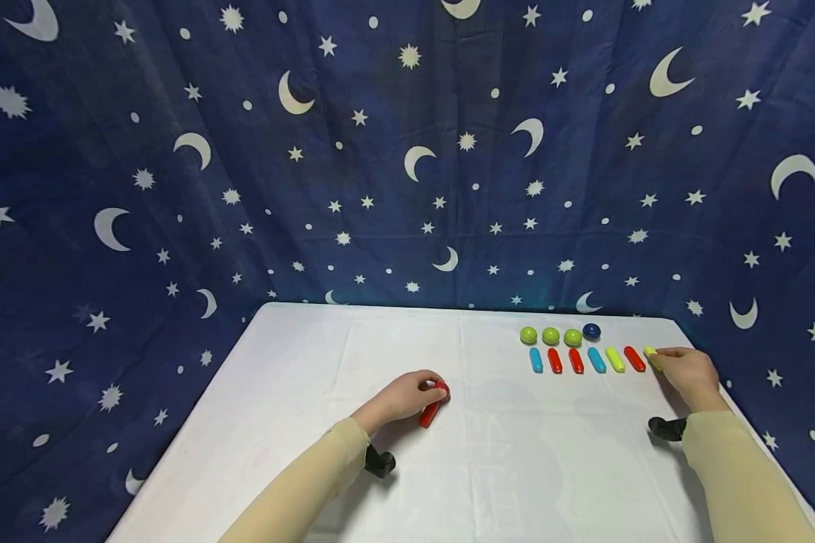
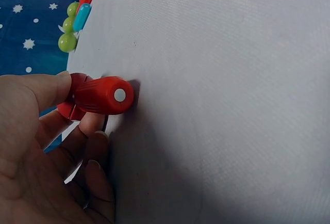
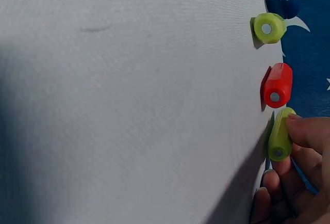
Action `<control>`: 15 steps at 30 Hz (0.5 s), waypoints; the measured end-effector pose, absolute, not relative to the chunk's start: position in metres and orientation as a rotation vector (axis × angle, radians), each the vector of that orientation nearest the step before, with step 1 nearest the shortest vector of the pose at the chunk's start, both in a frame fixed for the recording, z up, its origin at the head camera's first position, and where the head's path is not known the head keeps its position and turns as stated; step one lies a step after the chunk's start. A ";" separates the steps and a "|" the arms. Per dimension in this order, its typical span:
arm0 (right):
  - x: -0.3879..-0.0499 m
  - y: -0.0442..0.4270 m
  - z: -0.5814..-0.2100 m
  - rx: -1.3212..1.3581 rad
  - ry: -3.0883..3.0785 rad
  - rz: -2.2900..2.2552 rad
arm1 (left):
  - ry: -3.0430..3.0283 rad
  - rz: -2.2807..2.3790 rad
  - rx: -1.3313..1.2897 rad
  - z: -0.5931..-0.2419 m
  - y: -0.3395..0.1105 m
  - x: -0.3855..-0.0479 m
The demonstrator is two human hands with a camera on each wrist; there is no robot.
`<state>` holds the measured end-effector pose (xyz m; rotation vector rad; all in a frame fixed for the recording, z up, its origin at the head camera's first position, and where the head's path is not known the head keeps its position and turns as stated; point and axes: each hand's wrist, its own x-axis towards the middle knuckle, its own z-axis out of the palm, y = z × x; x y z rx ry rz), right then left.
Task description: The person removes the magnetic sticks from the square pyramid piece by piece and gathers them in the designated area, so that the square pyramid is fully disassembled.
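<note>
My left hand (image 1: pixel 407 396), left of the table's middle, pinches red pieces between thumb and fingers. One is a red magnetic rod (image 2: pixel 103 95) with a pale round spot on its end. Behind it, a rounded red piece with a seam (image 2: pixel 66 109) sits against the thumb and fingers, partly hidden. At the far right my right hand (image 1: pixel 689 373) pinches a yellow-green magnetic rod (image 3: pixel 281 136) near the table surface. That rod is at the right end of a row, beside a red rod (image 3: pixel 278 85).
Leftward the row continues with a yellow-green rod (image 1: pixel 614 360), blue rods (image 1: pixel 596 360) and red rods (image 1: pixel 555 360). Behind stand green balls (image 1: pixel 551 335) and a dark blue ball (image 1: pixel 592 331). A star-and-moon curtain (image 1: pixel 380 173) borders the white table (image 1: pixel 530 467).
</note>
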<state>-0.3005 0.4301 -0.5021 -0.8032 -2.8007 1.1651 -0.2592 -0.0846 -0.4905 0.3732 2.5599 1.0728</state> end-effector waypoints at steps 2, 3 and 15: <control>-0.300 0.429 -0.501 -0.806 -2.801 1.155 | 2.560 1.075 0.372 -0.490 -0.085 -0.259; -0.300 0.429 -0.501 -0.806 -2.803 1.148 | 2.559 1.077 0.371 -0.490 -0.085 -0.259; -0.300 0.431 -0.502 -0.795 -2.828 1.099 | 2.556 1.081 0.384 -0.492 -0.086 -0.260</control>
